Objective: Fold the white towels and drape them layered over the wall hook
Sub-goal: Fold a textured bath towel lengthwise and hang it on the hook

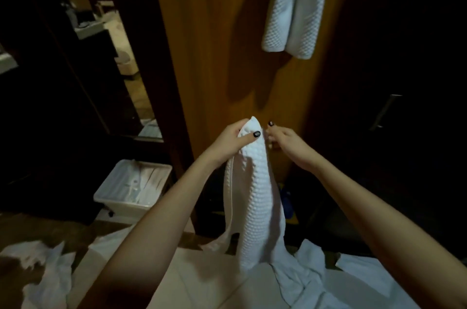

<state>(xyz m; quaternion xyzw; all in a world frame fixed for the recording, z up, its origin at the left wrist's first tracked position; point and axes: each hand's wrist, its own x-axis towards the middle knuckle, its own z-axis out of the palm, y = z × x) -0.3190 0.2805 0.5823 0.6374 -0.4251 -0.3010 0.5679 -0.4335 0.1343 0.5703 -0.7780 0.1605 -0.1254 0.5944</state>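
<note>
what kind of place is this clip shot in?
Probably a hotel room: folded white towels hang on a wood-panelled wall, a small lined bin stands on the floor, and loose white linen lies below. The left hand grips a waffle towel like them.

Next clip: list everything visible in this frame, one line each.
held towel: one, white, raised mid-frame, lower end reaching the floor heap
hung towel: two hanging lengths, white, top right on the wood panel
wood panel: one, brown, centre
bin: one, white liner, lower left
loose linen: heap, white, floor at bottom
door handle: one, metal, right
left hand: pinches the held towel's top
right hand: beside that top, contact unclear
</note>
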